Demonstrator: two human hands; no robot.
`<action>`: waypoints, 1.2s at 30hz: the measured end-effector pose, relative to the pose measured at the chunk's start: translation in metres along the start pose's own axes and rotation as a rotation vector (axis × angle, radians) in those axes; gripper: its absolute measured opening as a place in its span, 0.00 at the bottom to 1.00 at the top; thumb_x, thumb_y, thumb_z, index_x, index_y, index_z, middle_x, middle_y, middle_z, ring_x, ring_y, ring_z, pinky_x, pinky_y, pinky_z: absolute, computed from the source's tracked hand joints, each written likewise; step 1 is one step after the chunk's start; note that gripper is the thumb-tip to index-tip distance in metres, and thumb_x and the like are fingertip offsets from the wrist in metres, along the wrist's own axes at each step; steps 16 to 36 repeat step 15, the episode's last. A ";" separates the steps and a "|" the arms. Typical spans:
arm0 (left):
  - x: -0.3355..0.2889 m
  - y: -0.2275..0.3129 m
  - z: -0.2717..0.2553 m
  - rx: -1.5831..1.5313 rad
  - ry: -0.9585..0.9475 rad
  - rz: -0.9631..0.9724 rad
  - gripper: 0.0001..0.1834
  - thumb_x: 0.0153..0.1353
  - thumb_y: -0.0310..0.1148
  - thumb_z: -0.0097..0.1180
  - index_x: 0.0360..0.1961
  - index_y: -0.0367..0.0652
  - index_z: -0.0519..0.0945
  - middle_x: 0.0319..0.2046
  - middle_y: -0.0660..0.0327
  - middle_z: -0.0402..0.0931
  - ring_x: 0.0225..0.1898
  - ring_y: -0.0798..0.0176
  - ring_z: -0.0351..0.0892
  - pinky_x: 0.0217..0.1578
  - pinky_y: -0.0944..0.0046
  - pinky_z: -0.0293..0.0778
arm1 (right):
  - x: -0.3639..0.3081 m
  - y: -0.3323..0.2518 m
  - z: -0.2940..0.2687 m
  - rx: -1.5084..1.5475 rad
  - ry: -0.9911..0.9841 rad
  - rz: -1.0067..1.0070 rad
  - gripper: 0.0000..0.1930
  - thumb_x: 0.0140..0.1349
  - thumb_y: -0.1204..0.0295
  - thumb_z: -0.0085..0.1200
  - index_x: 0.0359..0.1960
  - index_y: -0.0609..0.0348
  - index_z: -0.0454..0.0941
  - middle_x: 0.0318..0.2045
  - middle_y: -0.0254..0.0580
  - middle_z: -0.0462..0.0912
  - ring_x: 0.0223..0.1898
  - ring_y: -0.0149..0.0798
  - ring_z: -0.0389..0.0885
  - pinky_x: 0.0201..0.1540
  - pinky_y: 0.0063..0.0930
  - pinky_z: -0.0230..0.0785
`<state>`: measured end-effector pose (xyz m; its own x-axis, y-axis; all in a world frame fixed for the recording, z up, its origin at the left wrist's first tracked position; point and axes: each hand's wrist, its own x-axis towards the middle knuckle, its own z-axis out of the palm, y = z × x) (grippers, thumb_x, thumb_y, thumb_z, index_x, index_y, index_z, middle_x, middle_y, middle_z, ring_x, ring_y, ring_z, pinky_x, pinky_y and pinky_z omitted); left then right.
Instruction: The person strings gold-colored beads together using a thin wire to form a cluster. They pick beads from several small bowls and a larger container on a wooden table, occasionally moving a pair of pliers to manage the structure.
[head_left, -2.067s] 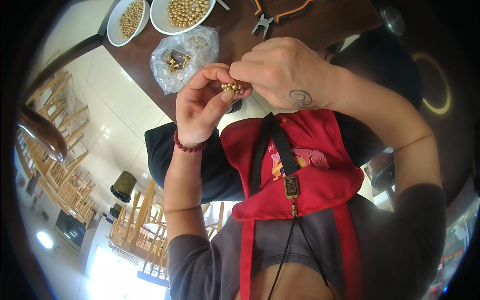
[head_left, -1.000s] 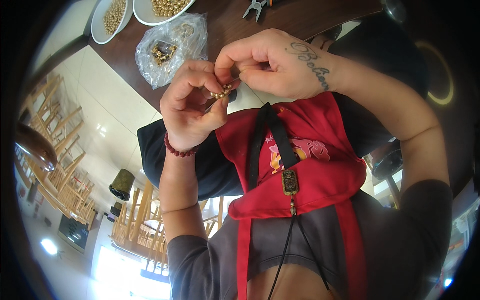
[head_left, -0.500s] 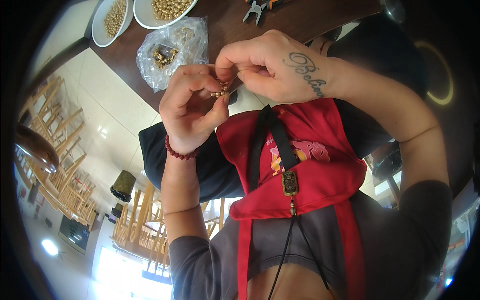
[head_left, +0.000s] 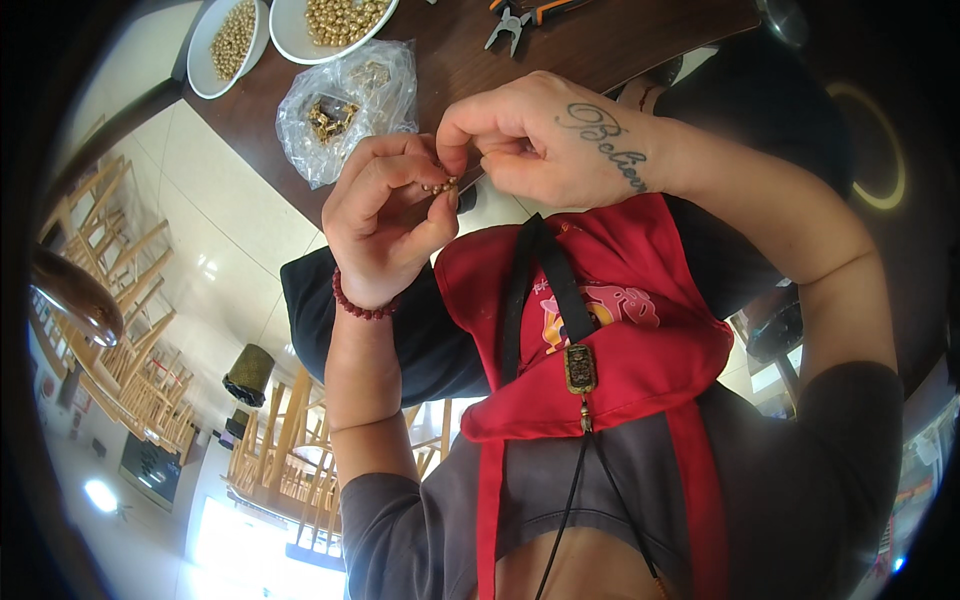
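Note:
My left hand [head_left: 385,210], with a dark red bead bracelet at its wrist, is closed in a pinch on a small gold bead piece [head_left: 440,187]. The beads form a short row between thumb and fingertips; the rest of the piece is hidden by the fingers. Close beside it, my right hand [head_left: 540,140] is also pinched, thumb against forefinger. What it grips, perhaps something very thin, is too small to make out. Both hands are above the near edge of the dark table [head_left: 450,60].
A clear plastic bag [head_left: 385,85] with gold metal pieces [head_left: 330,122] lies just beyond my left hand. Two white bowls [head_left: 262,45] of gold beads stand at the far left. Pliers [head_left: 512,28] with orange and black handles lie at the far edge of view. A red apron [head_left: 600,390] covers my lap.
My right hand has dipped slightly and its fingertips have shifted beside the beads. Less of the bead piece shows above the left fingertips now. The left hand keeps its pinch.

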<state>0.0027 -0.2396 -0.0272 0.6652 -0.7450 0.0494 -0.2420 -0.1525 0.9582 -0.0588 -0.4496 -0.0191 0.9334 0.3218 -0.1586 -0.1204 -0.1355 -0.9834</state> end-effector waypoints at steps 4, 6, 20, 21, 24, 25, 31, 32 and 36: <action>0.000 0.000 0.001 -0.017 0.015 -0.022 0.12 0.43 0.13 0.61 0.31 0.34 0.77 0.36 0.56 0.74 0.38 0.66 0.77 0.36 0.72 0.74 | -0.002 0.002 0.002 0.019 0.045 -0.011 0.11 0.50 0.81 0.45 0.36 0.62 0.75 0.11 0.34 0.64 0.15 0.26 0.62 0.24 0.25 0.59; -0.001 0.001 0.003 -0.004 0.021 -0.030 0.12 0.44 0.12 0.60 0.31 0.33 0.77 0.37 0.56 0.73 0.39 0.66 0.78 0.37 0.72 0.75 | -0.002 0.002 0.002 -0.001 0.024 0.000 0.11 0.49 0.81 0.45 0.35 0.62 0.75 0.11 0.35 0.65 0.15 0.28 0.62 0.23 0.25 0.59; -0.004 -0.006 0.003 -0.265 -0.020 -0.149 0.15 0.51 0.12 0.55 0.41 0.33 0.74 0.45 0.56 0.69 0.47 0.63 0.72 0.49 0.68 0.69 | 0.000 0.018 0.009 -0.312 0.233 -0.249 0.09 0.50 0.82 0.47 0.33 0.62 0.75 0.15 0.44 0.74 0.17 0.37 0.76 0.24 0.32 0.66; -0.004 -0.006 0.003 -0.265 -0.020 -0.149 0.15 0.51 0.12 0.55 0.41 0.33 0.74 0.45 0.56 0.69 0.47 0.63 0.72 0.49 0.68 0.69 | 0.000 0.018 0.009 -0.312 0.233 -0.249 0.09 0.50 0.82 0.47 0.33 0.62 0.75 0.15 0.44 0.74 0.17 0.37 0.76 0.24 0.32 0.66; -0.004 -0.006 0.003 -0.265 -0.020 -0.149 0.15 0.51 0.12 0.55 0.41 0.33 0.74 0.45 0.56 0.69 0.47 0.63 0.72 0.49 0.68 0.69 | 0.000 0.018 0.009 -0.312 0.233 -0.249 0.09 0.50 0.82 0.47 0.33 0.62 0.75 0.15 0.44 0.74 0.17 0.37 0.76 0.24 0.32 0.66; -0.004 -0.006 0.003 -0.265 -0.020 -0.149 0.15 0.51 0.12 0.55 0.41 0.33 0.74 0.45 0.56 0.69 0.47 0.63 0.72 0.49 0.68 0.69 | 0.000 0.018 0.009 -0.312 0.233 -0.249 0.09 0.50 0.82 0.47 0.33 0.62 0.75 0.15 0.44 0.74 0.17 0.37 0.76 0.24 0.32 0.66; -0.004 -0.006 0.003 -0.265 -0.020 -0.149 0.15 0.51 0.12 0.55 0.41 0.33 0.74 0.45 0.56 0.69 0.47 0.63 0.72 0.49 0.68 0.69 | 0.000 0.018 0.009 -0.312 0.233 -0.249 0.09 0.50 0.82 0.47 0.33 0.62 0.75 0.15 0.44 0.74 0.17 0.37 0.76 0.24 0.32 0.66; -0.004 -0.006 0.003 -0.265 -0.020 -0.149 0.15 0.51 0.12 0.55 0.41 0.33 0.74 0.45 0.56 0.69 0.47 0.63 0.72 0.49 0.68 0.69 | 0.000 0.018 0.009 -0.312 0.233 -0.249 0.09 0.50 0.82 0.47 0.33 0.62 0.75 0.15 0.44 0.74 0.17 0.37 0.76 0.24 0.32 0.66; -0.004 -0.006 0.003 -0.265 -0.020 -0.149 0.15 0.51 0.12 0.55 0.41 0.33 0.74 0.45 0.56 0.69 0.47 0.63 0.72 0.49 0.68 0.69 | 0.000 0.018 0.009 -0.312 0.233 -0.249 0.09 0.50 0.82 0.47 0.33 0.62 0.75 0.15 0.44 0.74 0.17 0.37 0.76 0.24 0.32 0.66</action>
